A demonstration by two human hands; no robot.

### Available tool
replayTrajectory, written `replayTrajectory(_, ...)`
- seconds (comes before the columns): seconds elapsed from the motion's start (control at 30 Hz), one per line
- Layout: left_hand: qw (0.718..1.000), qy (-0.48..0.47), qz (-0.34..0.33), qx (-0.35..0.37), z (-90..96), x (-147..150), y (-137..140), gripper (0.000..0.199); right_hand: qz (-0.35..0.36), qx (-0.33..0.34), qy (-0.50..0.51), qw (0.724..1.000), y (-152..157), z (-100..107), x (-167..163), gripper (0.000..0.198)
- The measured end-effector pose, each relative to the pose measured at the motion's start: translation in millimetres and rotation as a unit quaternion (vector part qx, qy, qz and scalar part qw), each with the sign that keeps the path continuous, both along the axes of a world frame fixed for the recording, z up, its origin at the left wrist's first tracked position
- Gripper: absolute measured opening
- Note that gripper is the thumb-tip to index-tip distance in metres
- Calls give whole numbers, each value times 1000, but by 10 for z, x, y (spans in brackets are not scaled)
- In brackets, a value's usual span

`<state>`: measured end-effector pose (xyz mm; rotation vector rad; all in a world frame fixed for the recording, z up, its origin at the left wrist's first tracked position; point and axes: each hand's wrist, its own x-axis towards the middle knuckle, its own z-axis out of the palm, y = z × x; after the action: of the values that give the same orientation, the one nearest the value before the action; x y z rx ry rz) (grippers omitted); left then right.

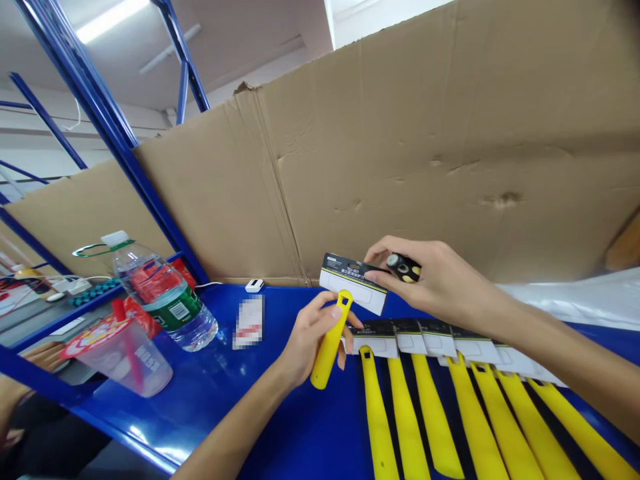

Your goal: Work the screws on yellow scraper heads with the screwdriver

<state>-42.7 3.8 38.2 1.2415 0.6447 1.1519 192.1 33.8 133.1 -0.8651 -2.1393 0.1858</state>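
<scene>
My left hand (pixel 310 337) is closed around a yellow plastic handle (pixel 327 350), which has a square hole near its upper end. Just above it, a black-and-white printed header card (pixel 353 283) is pinched at its right side by my right hand (pixel 417 270). A short black-and-yellow tool (pixel 404 267) with a grey round end also sits in that hand; the rest of it is hidden by the fingers. Below and to the right, several yellow handles (pixel 380 413) lie in a fanned row, with similar cards (pixel 413 339) at their upper ends.
A water bottle (pixel 173 300) and a lidded plastic cup (pixel 135 360) stand at the left of the blue table (pixel 215 413). A small white device (pixel 255 285) lies by the cardboard wall (pixel 400 153). Another person's hand (pixel 47 357) shows at far left.
</scene>
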Motion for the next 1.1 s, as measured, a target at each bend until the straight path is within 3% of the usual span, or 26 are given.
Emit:
replayTrajectory(0.07,991,65,100,63,-56,29,-5,53,8,0,4,1000,-13,2,-14,11)
replayTrajectory(0.13,965,116,205,117,-109,45,-11,71,10,-7,13,1000,-64,19,-48,11)
replayTrajectory(0.23,929,167,282,171,-140,45,-31,73,8,-44,25,999,-186,55,-116,19)
replayTrajectory(0.33,932,177,265,174,-105,35,-57,46,47,-72,29,996,-286,77,-153,23)
replayTrajectory(0.4,948,145,250,131,-57,36,-68,36,69,-62,26,995,-309,84,-139,36)
replayTrajectory(0.5,968,60,234,62,25,39,-71,41,61,-31,11,998,-288,107,-69,45)
replayTrajectory(0.63,976,-24,216,20,88,18,-59,42,35,-3,-13,999,-237,179,72,27)
replayTrajectory(1.1,976,-8,217,-9,47,7,-17,49,-50,61,-11,997,-236,417,410,28)
